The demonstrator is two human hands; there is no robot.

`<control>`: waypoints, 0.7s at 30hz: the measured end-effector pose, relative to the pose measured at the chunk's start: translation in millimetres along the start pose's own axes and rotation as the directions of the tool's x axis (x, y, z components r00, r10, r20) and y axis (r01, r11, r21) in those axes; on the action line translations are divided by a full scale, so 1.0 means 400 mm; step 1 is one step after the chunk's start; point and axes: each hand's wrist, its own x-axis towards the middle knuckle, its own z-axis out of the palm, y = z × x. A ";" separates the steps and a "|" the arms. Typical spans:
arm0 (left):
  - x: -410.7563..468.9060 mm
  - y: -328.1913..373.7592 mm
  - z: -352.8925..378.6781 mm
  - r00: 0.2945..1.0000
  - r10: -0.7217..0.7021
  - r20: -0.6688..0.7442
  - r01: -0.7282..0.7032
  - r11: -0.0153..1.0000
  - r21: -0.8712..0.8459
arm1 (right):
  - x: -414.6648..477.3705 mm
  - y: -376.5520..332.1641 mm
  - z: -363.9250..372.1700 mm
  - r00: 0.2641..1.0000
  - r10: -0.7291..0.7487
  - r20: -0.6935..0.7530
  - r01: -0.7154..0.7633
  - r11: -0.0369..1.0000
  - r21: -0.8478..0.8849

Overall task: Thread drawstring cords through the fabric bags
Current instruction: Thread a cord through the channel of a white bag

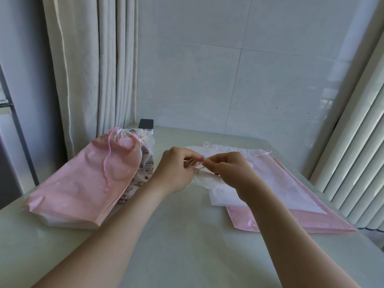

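My left hand (176, 171) and my right hand (228, 169) meet above the table's middle, both pinching a thin pink drawstring cord (197, 163) at the top of a small white fabric bag (220, 188). That bag hangs partly lifted from their fingers. Beneath it on the right lies a flat stack of bags: a white one (291, 183) on a larger pink one (291, 223), with pink cord ends (268, 152) showing at the far edge. How the cord runs through the hem is hidden by my fingers.
A stuffed pink drawstring bag (87, 179) lies at the left, with a printed bag (143, 173) tucked beside it. A dark phone-like device (146, 124) stands at the back. Curtains hang left, a radiator right. The pale table (176, 246) runs to a tiled wall.
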 end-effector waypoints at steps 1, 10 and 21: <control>0.000 -0.001 0.003 0.999 0.028 0.023 -0.029 0.999 0.017 | 0.001 0.001 -0.001 1.000 0.007 -0.011 -0.007 1.000 0.015; 0.000 0.041 -0.012 0.995 -0.068 -0.071 0.056 0.985 -0.161 | -0.001 -0.002 0.007 0.994 0.021 -0.105 -0.016 0.999 0.040; 0.006 0.102 -0.065 0.972 -0.216 0.091 0.158 0.317 -0.935 | 0.015 0.008 0.015 0.973 -0.050 -0.227 0.039 0.998 -0.053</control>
